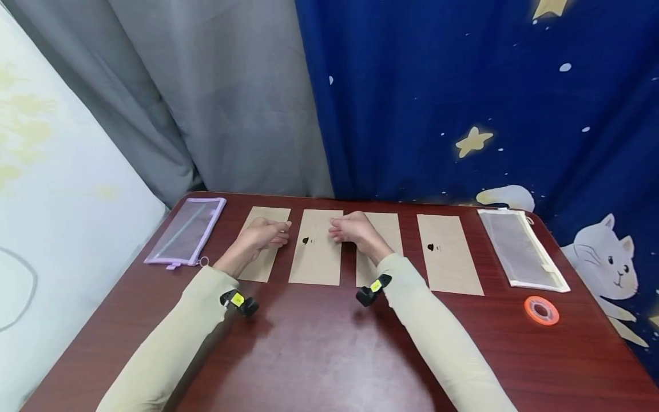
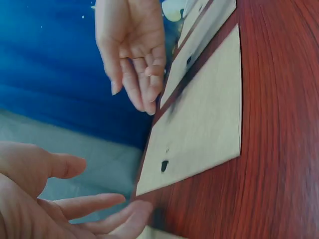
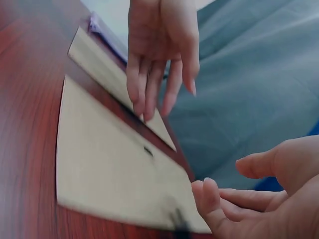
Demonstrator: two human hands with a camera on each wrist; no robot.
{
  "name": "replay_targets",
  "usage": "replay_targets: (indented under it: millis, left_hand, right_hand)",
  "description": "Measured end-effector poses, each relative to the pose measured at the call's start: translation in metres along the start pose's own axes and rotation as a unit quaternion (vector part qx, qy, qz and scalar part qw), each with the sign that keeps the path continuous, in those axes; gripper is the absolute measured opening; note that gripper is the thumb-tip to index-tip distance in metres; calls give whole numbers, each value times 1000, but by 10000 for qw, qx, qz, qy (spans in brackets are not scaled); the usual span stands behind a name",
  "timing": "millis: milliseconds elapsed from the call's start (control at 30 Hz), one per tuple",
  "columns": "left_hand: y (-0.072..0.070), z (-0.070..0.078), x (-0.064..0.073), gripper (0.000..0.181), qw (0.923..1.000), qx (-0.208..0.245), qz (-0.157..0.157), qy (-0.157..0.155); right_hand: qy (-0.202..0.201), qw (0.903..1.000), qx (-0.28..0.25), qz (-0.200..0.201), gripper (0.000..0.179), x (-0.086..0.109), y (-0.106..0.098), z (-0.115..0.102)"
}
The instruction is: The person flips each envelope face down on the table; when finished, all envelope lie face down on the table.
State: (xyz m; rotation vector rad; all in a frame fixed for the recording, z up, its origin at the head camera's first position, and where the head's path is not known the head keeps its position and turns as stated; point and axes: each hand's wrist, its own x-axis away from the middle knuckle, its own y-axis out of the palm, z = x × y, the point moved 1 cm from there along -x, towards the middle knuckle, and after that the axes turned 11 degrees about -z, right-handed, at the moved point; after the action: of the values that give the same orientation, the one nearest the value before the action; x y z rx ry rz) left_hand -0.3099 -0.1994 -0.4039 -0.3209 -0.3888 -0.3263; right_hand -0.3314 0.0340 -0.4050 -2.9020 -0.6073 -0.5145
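Observation:
Several brown paper sheets or flat bags, at least two with a small black hat print, lie in a row along the table's far side. My left hand (image 1: 261, 234) hovers over the leftmost brown paper (image 1: 262, 263), fingers loosely bent and holding nothing. Above the gap between the second paper (image 1: 315, 257) and the third paper (image 1: 381, 229) is my right hand (image 1: 355, 229), also with nothing in it. The fourth paper (image 1: 450, 257) lies apart, to the right. In the left wrist view, the right hand (image 2: 137, 55) hangs with relaxed fingers; the right wrist view shows the left hand (image 3: 162, 55) likewise.
A purple-edged mesh zip pouch (image 1: 187, 232) lies at the table's far left. At the far right is a cream-edged mesh pouch (image 1: 522, 249), with an orange ring-shaped roll (image 1: 542, 311) in front of it. Grey and blue curtains (image 1: 231, 97) hang behind the table (image 1: 309, 355).

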Motion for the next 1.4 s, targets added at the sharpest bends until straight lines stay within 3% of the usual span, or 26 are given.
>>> replay_targets:
  millis: [100, 300, 833, 1100, 1267, 1400]
  left_hand:
    - [7, 6, -3, 54, 9997, 182, -125, -135]
    - [16, 10, -10, 53, 9991, 234, -59, -335]
    - [21, 14, -16, 49, 9980, 355, -26, -530]
    - [17, 19, -13, 41, 9978, 309, -5, -587]
    - [16, 19, -9, 40, 9987, 296, -95, -413]
    - [15, 19, -7, 39, 9987, 373, -94, -322]
  right_hand:
    - [155, 9997, -183, 42, 43, 7, -15, 5]
    - [387, 9977, -533, -128, 35, 14, -30, 16]
    - [573, 9981, -215, 20, 31, 15, -14, 15]
    - [-50, 9995, 51, 309, 27, 23, -4, 18]
    - [-641, 9938, 19, 905, 26, 24, 0, 24]
    - [-872, 9883, -119, 1243, 24, 25, 2, 28]
